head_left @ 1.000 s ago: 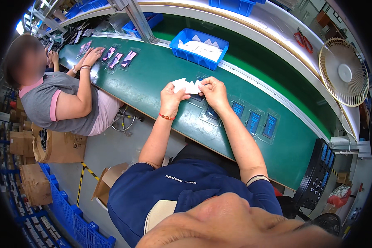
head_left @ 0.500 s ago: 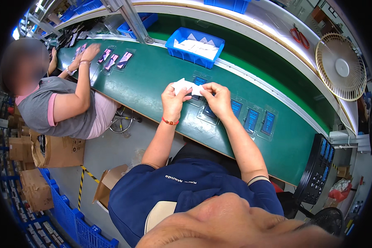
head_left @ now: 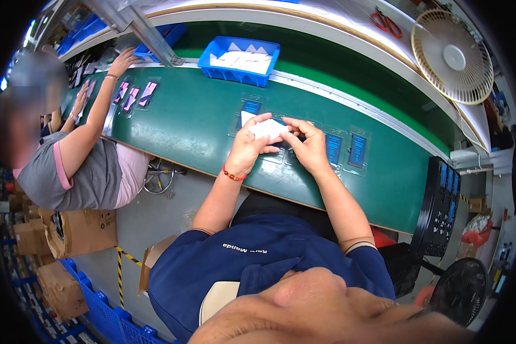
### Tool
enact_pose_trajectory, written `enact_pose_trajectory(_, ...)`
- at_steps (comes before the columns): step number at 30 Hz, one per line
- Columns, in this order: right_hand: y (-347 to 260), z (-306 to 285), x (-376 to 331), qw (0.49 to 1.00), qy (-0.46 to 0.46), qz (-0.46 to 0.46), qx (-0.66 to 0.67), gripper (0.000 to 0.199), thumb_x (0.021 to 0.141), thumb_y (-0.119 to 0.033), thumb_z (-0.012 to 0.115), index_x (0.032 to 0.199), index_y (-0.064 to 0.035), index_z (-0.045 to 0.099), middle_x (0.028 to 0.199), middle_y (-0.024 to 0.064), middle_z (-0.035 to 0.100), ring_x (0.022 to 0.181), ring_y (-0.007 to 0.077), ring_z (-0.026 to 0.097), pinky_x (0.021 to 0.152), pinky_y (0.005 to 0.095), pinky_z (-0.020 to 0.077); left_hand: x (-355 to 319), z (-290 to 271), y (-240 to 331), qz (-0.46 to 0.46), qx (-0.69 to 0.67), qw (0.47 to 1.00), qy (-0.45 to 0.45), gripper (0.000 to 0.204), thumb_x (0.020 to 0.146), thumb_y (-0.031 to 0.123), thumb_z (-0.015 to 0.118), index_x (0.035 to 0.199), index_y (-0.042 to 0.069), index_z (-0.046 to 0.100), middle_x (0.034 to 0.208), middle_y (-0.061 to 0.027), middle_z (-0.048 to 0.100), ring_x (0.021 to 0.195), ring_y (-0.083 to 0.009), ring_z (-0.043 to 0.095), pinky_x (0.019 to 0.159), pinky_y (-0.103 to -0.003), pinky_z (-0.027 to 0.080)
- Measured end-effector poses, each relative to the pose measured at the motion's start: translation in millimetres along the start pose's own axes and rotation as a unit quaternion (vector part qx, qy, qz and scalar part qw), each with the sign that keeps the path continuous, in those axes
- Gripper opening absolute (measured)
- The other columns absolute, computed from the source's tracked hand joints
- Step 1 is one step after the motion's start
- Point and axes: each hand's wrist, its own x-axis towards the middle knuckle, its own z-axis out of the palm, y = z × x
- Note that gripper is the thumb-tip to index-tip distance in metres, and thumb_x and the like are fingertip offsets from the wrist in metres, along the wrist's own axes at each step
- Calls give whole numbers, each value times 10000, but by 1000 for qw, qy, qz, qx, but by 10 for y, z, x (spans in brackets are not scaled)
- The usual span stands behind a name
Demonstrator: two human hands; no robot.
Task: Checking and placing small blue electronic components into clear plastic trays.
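Both hands are raised over the green bench with a white paper piece [head_left: 268, 130] between them; it has a pointed corner at its left. My left hand [head_left: 247, 148] grips it, thumb on its near face and fingers behind. At its right edge, my right hand [head_left: 311, 150] pinches with thumb and fingertips. Beneath and around the hands lie several dark-blue rectangular pieces in clear plastic trays, such as the blue piece [head_left: 358, 150] on the right and another blue piece [head_left: 250, 109] beyond my left hand. My hands partly hide the middle ones.
A blue bin [head_left: 207, 71] of white papers stands at the bench's back edge. On the right are a black rack [head_left: 433, 206] holding blue pieces and a pale fan [head_left: 454, 57]. Red-handled scissors [head_left: 386, 23] lie on the shelf. A co-worker [head_left: 86, 166] sits left, near pink-and-black pieces [head_left: 131, 100].
The white paper has turned and now shows a broader face between my fingers. My view has shifted right. The co-worker's arm has reached out toward the back of the bench.
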Motion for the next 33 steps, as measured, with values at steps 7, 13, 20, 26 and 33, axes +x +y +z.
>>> enact_pose_trajectory(7, 173, -270, -104, 986, 26, 111, 123, 226, 776, -54, 734, 1002, -63, 729, 802, 38, 697, 683, 62, 575, 628, 212, 486, 47, 122, -85, -29, 29, 999, -7, 452, 900, -83, 424, 1344, 0, 400, 1182, -190, 599, 1003, -262, 665, 729, -285, 594)
enact_pose_trajectory(13, 219, -504, -251, 961, 15, -5, -275, 232, 770, -142, 717, 996, -90, 727, 775, 64, 665, 726, 225, 577, 754, 357, 432, 81, 196, -114, -37, 46, 998, 8, 460, 906, -70, 429, 1358, 0, 380, 1170, -186, 600, 996, -267, 666, 727, -291, 594)
enact_pose_trajectory(20, 169, -501, -307, 998, 26, -18, -56, 114, 787, -119, 705, 890, -70, 717, 860, 58, 685, 828, 224, 603, 775, 340, 407, 107, 460, -237, -101, 28, 990, -91, 517, 924, -17, 476, 1412, 57, 323, 1204, -166, 579, 1022, -253, 649, 750, -329, 588)
enact_pose_trajectory(26, 230, -838, -565, 835, 132, -163, -508, 186, 751, -208, 725, 863, -62, 700, 981, 47, 668, 941, 240, 556, 849, 410, 360, 123, 476, -253, -122, 68, 988, -67, 527, 938, -3, 488, 1425, 43, 293, 1150, -193, 621, 1001, -262, 661, 723, -323, 594)
enact_pose_trajectory(33, 59, -762, -579, 978, 109, -71, -165, 239, 733, -227, 752, 910, -69, 715, 979, 83, 666, 968, 260, 565, 874, 388, 382, 121, 662, -364, -157, 129, 973, -110, 367, 929, 20, 543, 1292, 14, 492, 1052, -153, 661, 905, -197, 686, 673, -264, 587)
